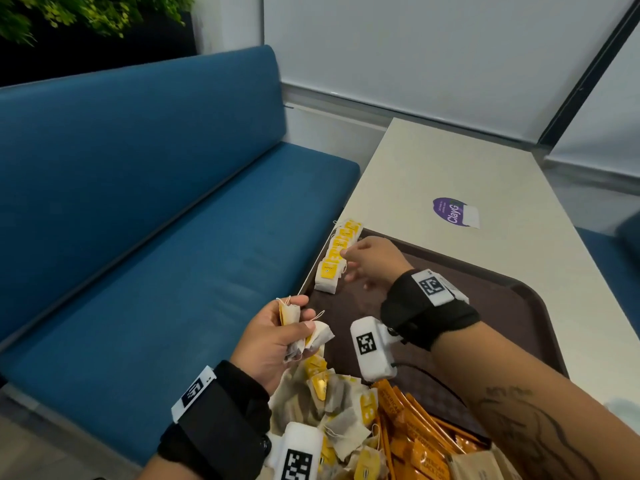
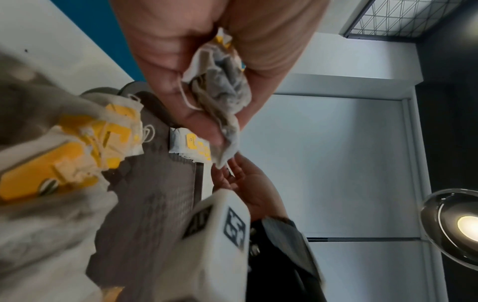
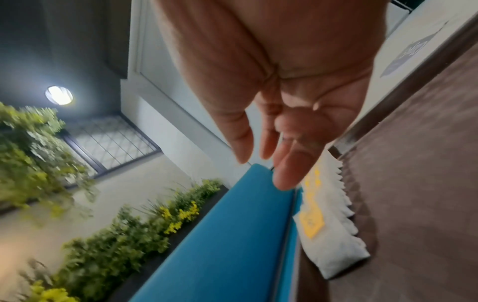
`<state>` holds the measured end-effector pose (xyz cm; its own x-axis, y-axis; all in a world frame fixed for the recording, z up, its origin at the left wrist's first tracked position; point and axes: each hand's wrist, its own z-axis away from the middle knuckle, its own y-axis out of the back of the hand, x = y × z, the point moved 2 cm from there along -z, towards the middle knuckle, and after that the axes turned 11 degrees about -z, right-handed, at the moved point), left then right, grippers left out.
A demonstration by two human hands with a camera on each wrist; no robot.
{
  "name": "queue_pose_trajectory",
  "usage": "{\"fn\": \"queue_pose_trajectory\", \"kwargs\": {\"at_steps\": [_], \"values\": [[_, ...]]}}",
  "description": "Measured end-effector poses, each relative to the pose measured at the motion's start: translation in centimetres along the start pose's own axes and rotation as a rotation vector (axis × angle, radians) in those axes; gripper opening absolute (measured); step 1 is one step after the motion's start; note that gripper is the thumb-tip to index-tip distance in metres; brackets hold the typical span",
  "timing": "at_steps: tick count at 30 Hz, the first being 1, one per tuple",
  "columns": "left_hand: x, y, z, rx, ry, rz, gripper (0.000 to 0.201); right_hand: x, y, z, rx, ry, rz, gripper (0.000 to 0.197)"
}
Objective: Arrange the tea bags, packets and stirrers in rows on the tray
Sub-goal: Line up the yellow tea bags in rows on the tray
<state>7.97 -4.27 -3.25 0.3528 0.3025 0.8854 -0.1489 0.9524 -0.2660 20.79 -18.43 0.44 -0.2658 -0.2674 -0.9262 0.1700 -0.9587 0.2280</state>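
While one overlapped row of tea bags [image 1: 337, 256] lines the tray's [image 1: 530, 306] far-left edge, right hand [image 1: 375, 261] hovers there, fingers loose, empty. Left hand [image 1: 277, 336] clutches several bags [image 1: 306, 332]. Heap [image 1: 332, 410], packets [image 1: 415, 434] unsorted, near; stirrers unseen. Early stage, I judge.

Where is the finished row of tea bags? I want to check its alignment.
In the head view, the row of tea bags lies along the tray's far-left edge, beside the blue bench, just left of the right hand.

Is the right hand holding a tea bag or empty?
Empty. The right hand shows bare, relaxed fingers over the row of tea bags; the left hand holds the spare bags.
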Motion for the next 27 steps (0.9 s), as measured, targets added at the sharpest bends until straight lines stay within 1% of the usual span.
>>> {"fn": "queue_pose_trajectory", "kwargs": {"at_steps": [2,4,6,8,12,15,19,23,25,27], "values": [[0.2,-0.4,0.1,-0.007,-0.014,0.008,0.032,-0.2,0.5,2.5,-0.107,-0.022,-0.015,0.020],[0.2,-0.9,0.2,-0.015,-0.035,0.010,0.033,-0.4,0.7,4.7,-0.227,-0.042,0.028,0.027],[0.3,-1.4,0.4,-0.032,-0.057,0.018,0.034,-0.4,0.8,6.4,-0.327,-0.066,0.062,0.027],[0.5,-2.0,0.7,-0.046,-0.081,0.029,0.034,-0.2,0.8,7.4,-0.365,-0.060,0.075,0.023],[0.9,-2.6,1.0,-0.031,-0.132,0.029,0.038,0.4,0.9,8.4,-0.370,-0.078,0.002,0.027],[0.9,-2.6,1.2,-0.024,-0.133,0.036,0.041,0.8,1.0,8.9,-0.376,-0.085,-0.015,0.029],[0.7,-2.5,1.2,-0.008,-0.085,0.051,0.040,1.0,1.0,9.3,-0.377,-0.074,-0.020,0.017],[0.4,-2.1,1.1,0.022,-0.040,0.062,0.033,1.0,1.2,9.5,-0.294,-0.049,-0.083,0.010],[0.4,-2.0,1.1,0.043,-0.036,0.058,0.024,0.9,1.4,9.5,-0.234,-0.035,-0.171,0.007],[0.4,-2.0,1.1,0.035,-0.045,0.041,0.012,0.9,1.4,9.3,-0.185,-0.029,-0.259,0.006]]}}
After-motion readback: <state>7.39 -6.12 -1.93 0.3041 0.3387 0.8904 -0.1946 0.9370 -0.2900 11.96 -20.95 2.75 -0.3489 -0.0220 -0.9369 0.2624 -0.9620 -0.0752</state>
